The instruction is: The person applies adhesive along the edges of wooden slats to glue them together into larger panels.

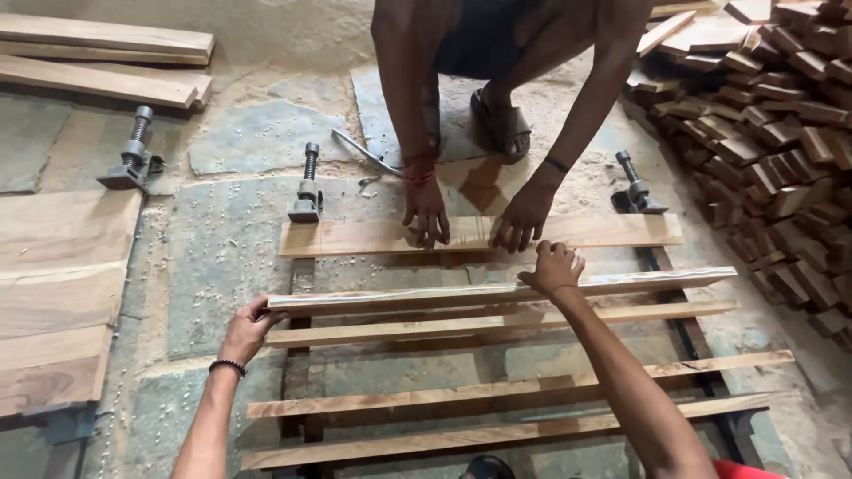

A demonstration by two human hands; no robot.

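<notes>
A single head-worn camera looks steeply down and forward from close range over planks (497, 297) laid on the stone floor (222, 257), facing a crouching co-worker (497, 53).

Both forearms of the person wearing the camera are bare to the bottom of the frame, with no sleeves over them. A dark beaded bracelet (228, 365) circles the wrist of the left hand (246, 328). The right hand (554, 268) carries no ring or band, and its wrist is bare. A patch of red cloth (741, 470), part of the clothing, shows beside the right arm.
</notes>
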